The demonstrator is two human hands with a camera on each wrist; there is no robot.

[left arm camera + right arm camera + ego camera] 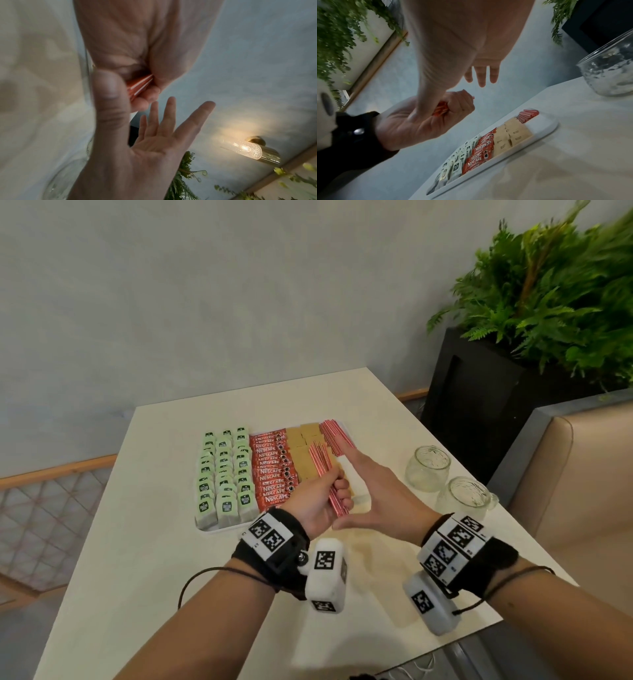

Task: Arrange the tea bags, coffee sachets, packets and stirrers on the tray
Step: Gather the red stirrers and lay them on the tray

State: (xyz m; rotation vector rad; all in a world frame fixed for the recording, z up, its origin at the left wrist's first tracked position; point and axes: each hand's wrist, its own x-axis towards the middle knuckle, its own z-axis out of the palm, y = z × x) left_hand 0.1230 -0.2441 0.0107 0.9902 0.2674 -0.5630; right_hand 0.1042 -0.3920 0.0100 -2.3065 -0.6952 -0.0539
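Observation:
A white tray (219, 529) on the table holds rows of green tea bags (224, 474), red coffee sachets (270, 470), brown packets (303, 446) and, at its far right end, red-and-white stirrers (334, 436). Above the tray's near right part my left hand (315, 501) grips a bundle of stirrers (320, 463) upright in its fist. My right hand (373, 484) stands open beside it, fingers straight, thumb at the bundle's lower end. In the left wrist view the stirrers (139, 85) show between curled fingers. The right wrist view shows the tray (544, 129) below the left hand (423, 121).
Two empty glass jars (428, 470) (466, 498) stand on the table right of the tray. A black planter (496, 405) with green fern and a beige seat (582, 474) lie beyond the table's right edge. A grey wall is behind.

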